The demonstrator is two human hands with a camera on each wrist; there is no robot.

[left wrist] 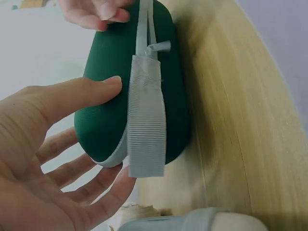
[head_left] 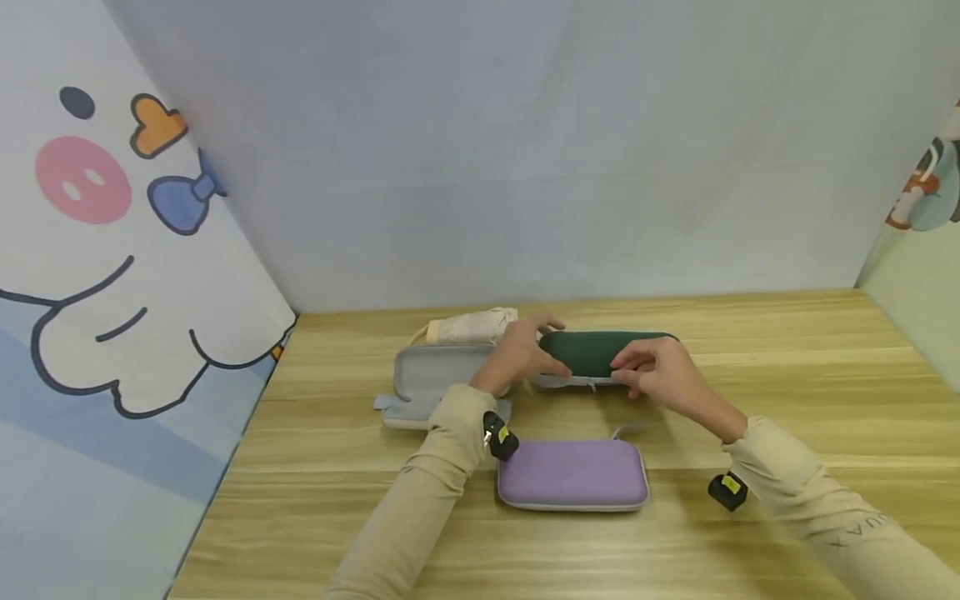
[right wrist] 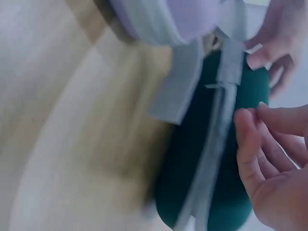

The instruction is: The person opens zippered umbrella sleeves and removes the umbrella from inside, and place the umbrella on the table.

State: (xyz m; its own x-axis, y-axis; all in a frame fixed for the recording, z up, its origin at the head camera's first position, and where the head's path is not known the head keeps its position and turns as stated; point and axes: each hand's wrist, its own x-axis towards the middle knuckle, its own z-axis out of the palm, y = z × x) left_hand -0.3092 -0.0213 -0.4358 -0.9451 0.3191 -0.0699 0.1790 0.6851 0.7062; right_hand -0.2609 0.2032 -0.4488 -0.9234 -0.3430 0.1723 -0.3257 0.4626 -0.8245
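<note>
A dark green zip case (head_left: 581,354) with a pale grey zipper lies on the table. My left hand (left wrist: 62,154) holds its left end, thumb on the green shell and fingers round the far side. A grey ribbed pull tab (left wrist: 147,115) hangs by that end, near the small zipper slider (left wrist: 159,46). Beyond the slider, the zipper bands stand slightly apart. My right hand (right wrist: 279,163) is at the case's right part, thumb and index fingertips close together against or just over the shell. Whether they pinch anything is unclear.
A closed purple zip case (head_left: 572,473) lies in front of the green one. On the left stands a grey case (head_left: 435,371) with its lid raised, and behind it a cream cloth bundle (head_left: 468,327). A pale wall (head_left: 525,167) rises behind the table.
</note>
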